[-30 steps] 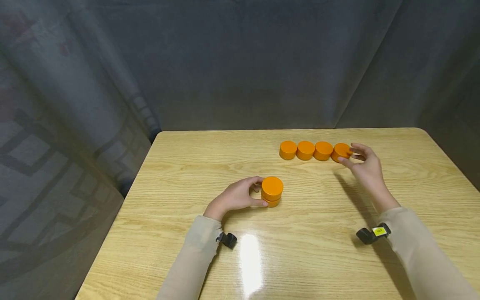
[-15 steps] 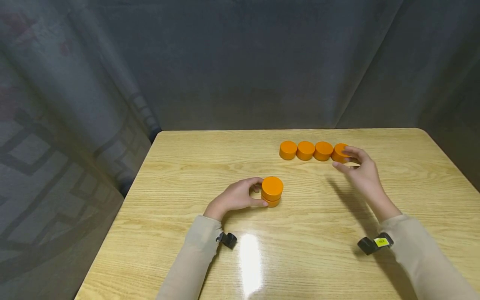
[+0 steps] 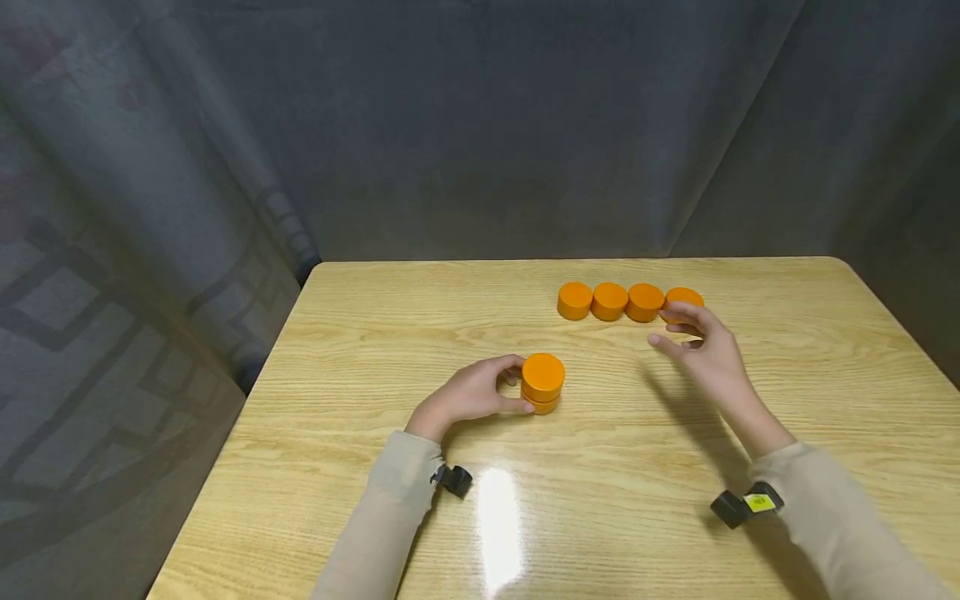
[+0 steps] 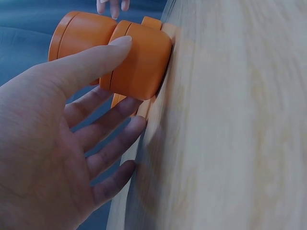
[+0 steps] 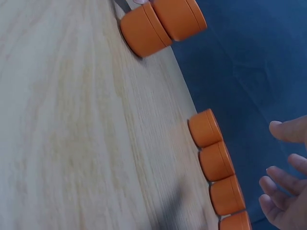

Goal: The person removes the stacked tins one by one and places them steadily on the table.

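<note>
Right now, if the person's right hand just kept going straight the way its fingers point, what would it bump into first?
Most likely the rightmost orange round block in the row of four on the wooden table. The right hand hovers just in front of it with loosely spread fingers, empty. Whether the fingertips already touch it is unclear.

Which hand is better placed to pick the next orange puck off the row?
Right. The right hand hovers open beside the end puck of the row, fingers apart from it. The left hand is busy gripping the two-puck stack.
</note>
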The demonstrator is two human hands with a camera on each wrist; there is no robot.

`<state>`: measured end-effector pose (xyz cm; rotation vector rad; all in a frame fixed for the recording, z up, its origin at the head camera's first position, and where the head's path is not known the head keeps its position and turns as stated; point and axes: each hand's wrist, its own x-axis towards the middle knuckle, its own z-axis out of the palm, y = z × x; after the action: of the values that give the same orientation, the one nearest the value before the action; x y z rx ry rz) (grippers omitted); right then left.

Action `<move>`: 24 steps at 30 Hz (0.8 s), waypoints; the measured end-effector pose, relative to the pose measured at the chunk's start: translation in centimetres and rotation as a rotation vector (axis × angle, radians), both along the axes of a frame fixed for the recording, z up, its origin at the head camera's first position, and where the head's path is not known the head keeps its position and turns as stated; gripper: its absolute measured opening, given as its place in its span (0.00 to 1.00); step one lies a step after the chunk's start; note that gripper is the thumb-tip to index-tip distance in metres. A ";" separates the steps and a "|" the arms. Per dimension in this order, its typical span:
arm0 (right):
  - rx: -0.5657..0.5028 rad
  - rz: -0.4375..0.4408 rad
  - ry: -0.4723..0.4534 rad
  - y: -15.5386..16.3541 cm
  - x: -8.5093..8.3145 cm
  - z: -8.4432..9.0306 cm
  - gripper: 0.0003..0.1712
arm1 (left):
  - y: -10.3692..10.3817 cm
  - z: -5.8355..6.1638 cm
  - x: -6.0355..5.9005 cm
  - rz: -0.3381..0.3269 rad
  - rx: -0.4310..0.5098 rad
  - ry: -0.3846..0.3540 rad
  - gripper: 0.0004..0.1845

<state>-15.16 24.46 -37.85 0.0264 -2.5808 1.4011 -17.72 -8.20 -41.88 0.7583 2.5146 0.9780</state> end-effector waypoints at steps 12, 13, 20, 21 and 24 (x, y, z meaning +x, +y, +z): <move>0.007 0.076 -0.005 -1.1 0.8 -0.6 0.35 | 0.1 0.1 0.0 -0.005 0.010 -0.001 0.32; 0.006 0.080 -0.007 -1.2 0.8 -0.6 0.35 | 0.1 0.1 0.0 -0.006 0.010 -0.001 0.32; -0.018 0.111 -0.030 -2.1 1.3 -0.3 0.36 | 0.0 0.2 0.1 -0.008 0.011 -0.002 0.33; -0.020 0.117 -0.034 -2.3 1.4 -0.3 0.36 | 0.0 0.2 0.1 -0.008 0.011 -0.003 0.33; -0.022 0.133 -0.046 -2.7 1.7 -0.3 0.35 | 0.0 0.2 0.1 -0.007 0.013 -0.007 0.33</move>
<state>-13.49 21.76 -38.14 0.1679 -2.6443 1.4923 -17.63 -8.18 -41.70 0.7664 2.5004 0.9943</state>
